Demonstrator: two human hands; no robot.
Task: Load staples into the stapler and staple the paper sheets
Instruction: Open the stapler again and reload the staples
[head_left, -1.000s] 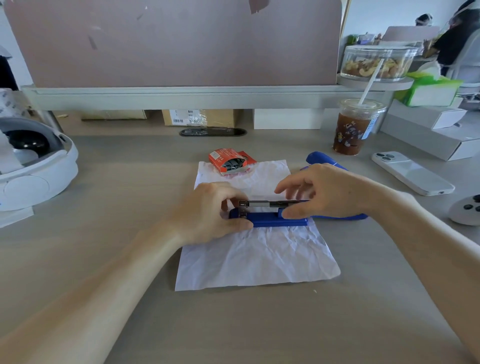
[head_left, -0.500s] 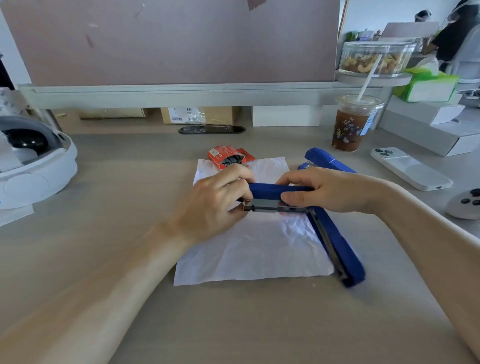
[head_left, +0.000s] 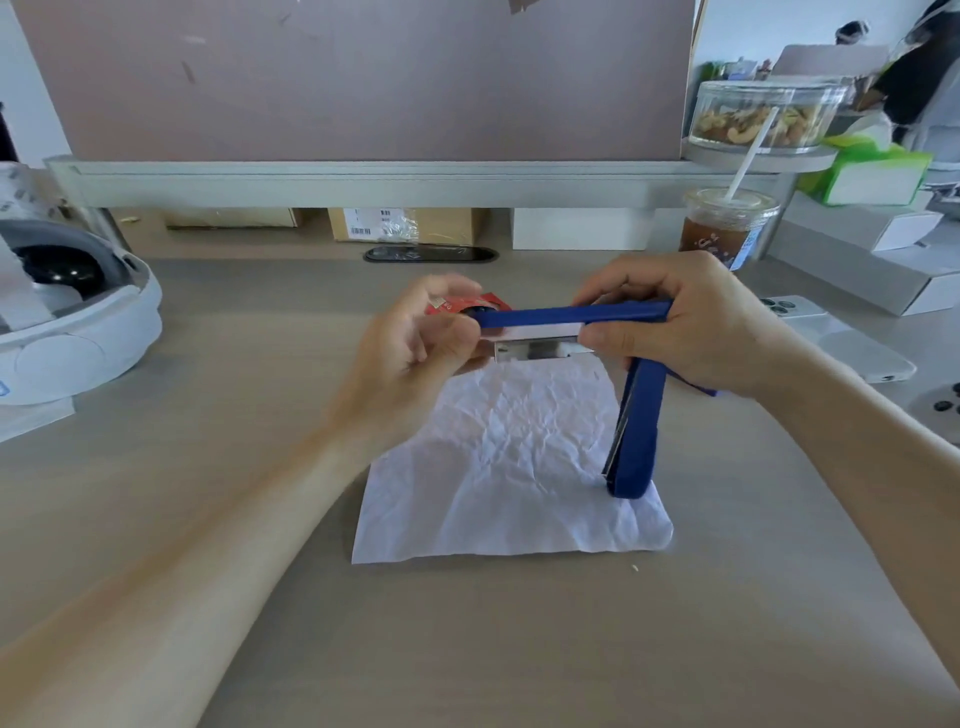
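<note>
A blue stapler (head_left: 571, 315) is held in the air above a crumpled white paper sheet (head_left: 514, 467), swung wide open. One blue arm runs level between my hands, with the silver staple channel (head_left: 535, 347) just under it; the other blue arm hangs down over the paper's right side. My right hand (head_left: 691, 322) grips the stapler at its hinge end. My left hand (head_left: 410, 348) pinches the channel's left end. A red staple box (head_left: 470, 303) lies on the desk behind my left hand, partly hidden.
A white headset (head_left: 67, 317) sits at the left. An iced drink cup (head_left: 727, 228) with a straw, a white phone (head_left: 841, 338) and white boxes (head_left: 872, 254) stand at the right. A grey desk divider (head_left: 363, 182) runs along the back.
Both hands lifted the stapler off the paper and turned it, so the loose blue arm now hangs down. The red staple box is now mostly hidden behind my left hand.
</note>
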